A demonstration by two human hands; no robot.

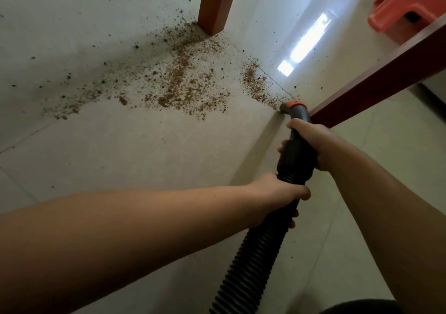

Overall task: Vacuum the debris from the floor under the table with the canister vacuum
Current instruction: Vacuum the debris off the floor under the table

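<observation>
Brown crumbly debris (185, 82) lies spread over the pale tiled floor, thickest between the table leg and the vacuum's nozzle. A smaller patch of debris (255, 82) sits just ahead of the nozzle. The black vacuum nozzle (293, 108) with an orange ring touches the floor at the debris edge. My right hand (311, 142) grips the black handle behind the nozzle. My left hand (280, 198) grips the ribbed black hose (251, 265) lower down. The canister itself is out of view.
A red-brown wooden table leg (214, 2) stands at the top centre. A table rail (376, 79) of the same wood runs diagonally at the right, close to the nozzle. An orange plastic stool (407, 7) sits at the top right. Bright light reflects off the floor (304, 46).
</observation>
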